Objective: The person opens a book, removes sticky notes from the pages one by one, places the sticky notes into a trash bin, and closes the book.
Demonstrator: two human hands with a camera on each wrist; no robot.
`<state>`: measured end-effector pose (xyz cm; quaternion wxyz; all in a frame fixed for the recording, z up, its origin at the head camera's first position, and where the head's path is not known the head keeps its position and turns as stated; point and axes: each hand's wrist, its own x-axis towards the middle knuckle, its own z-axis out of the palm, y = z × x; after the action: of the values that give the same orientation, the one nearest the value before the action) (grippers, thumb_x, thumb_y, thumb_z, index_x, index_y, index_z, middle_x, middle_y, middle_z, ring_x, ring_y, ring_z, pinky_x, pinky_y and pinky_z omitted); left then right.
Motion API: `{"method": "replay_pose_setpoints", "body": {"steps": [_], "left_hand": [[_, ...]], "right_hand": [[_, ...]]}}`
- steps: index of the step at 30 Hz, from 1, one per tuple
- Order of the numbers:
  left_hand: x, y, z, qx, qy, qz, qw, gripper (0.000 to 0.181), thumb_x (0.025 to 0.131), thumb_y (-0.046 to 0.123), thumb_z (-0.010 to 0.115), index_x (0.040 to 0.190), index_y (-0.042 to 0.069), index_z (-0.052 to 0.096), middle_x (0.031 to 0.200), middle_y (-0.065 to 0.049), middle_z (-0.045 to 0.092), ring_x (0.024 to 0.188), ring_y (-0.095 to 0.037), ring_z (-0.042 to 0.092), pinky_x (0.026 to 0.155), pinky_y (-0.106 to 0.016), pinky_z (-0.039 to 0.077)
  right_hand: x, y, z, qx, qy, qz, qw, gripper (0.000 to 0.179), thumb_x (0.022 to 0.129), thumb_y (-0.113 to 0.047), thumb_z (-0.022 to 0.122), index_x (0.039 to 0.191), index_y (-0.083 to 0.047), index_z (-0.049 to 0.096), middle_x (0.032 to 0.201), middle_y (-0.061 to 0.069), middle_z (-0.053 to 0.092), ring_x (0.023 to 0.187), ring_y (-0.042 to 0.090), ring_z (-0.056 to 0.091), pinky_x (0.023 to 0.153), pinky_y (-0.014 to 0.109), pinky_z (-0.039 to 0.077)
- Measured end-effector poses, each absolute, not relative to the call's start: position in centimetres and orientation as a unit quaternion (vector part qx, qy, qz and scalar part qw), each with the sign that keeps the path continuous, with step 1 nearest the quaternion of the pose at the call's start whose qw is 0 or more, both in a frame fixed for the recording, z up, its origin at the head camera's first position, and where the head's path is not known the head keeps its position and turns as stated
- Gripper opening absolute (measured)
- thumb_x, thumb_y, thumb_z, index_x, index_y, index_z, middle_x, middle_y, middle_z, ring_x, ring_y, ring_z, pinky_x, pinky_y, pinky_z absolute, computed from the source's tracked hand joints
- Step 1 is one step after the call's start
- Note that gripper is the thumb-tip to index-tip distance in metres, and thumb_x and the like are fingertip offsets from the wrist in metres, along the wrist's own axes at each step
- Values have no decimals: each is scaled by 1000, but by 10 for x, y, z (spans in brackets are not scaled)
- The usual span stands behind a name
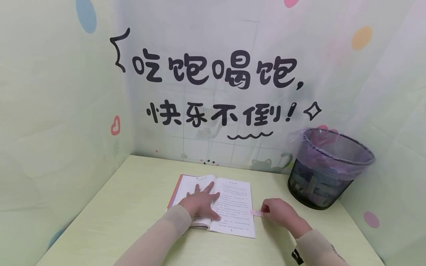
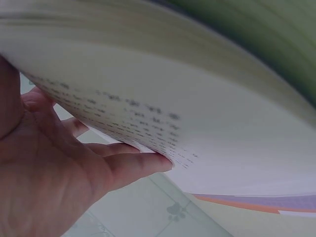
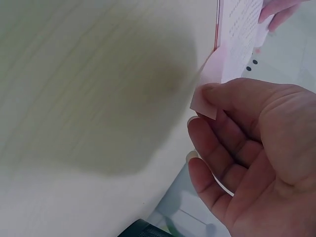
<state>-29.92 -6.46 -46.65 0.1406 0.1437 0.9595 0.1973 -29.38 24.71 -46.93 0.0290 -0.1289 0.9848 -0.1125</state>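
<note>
An open book (image 1: 233,207) with printed pages lies on the table. My left hand (image 1: 201,203) rests on it with spread fingers, across the left page and the middle fold. In the left wrist view, the fingertips of the left hand (image 2: 98,153) touch the printed page (image 2: 148,118). Just right of the book, my right hand (image 1: 281,213) pinches a pink paper strip (image 1: 257,213) that sticks out from the right page's edge. Thumb and finger of the right hand (image 3: 247,133) grip the strip's outer end (image 3: 203,104) in the right wrist view.
A black mesh waste bin (image 1: 319,184) with a purple liner stands at the table's back right. Printed curtains (image 1: 213,92) enclose the back and sides. The pale table (image 1: 110,214) extends left of the book. A small black object (image 1: 297,256) shows by the right sleeve.
</note>
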Motion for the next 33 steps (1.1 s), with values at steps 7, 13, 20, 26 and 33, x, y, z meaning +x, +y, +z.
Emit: {"method": "replay_pose_setpoints", "body": {"steps": [7,13,20,26,33], "left_hand": [[-304,-64,-475,141,960,199,136,91,86,51,90,166,28,52,188,0,10,167,-59,4,128,-85,13],[-307,-64,-478,143,960,199,134,91,86,51,90,165,27,52,187,-2,11,167,-60,5,127,-85,14],[-304,-66,-470,147,960,191,140,91,87,51,89,166,28,51,188,-1,10,167,-60,6,127,-86,14],[-299,-66,-464,148,960,194,139,91,86,53,90,166,28,52,187,-2,11,167,-60,7,127,-86,16],[-297,-65,-462,144,959,196,142,90,88,50,90,166,27,51,187,-2,11,167,-60,6,127,-85,14]], "right_hand": [[-292,252,-470,-132,986,-103,25,19,95,-8,83,85,-17,69,79,-5,64,73,14,53,74,36,52],[-291,258,-466,-132,985,-109,23,21,94,-7,82,84,-18,68,79,-6,63,75,13,53,74,35,51],[-295,265,-446,-124,984,-123,11,14,96,-10,81,89,-17,71,82,-5,66,74,13,55,71,34,52],[-297,273,-416,-134,982,-132,-12,7,98,-13,80,95,-14,75,85,-4,71,73,11,59,68,35,55],[-302,285,-374,-149,975,-154,-56,5,102,-13,74,103,-9,77,95,2,76,83,16,68,76,44,61]]}}
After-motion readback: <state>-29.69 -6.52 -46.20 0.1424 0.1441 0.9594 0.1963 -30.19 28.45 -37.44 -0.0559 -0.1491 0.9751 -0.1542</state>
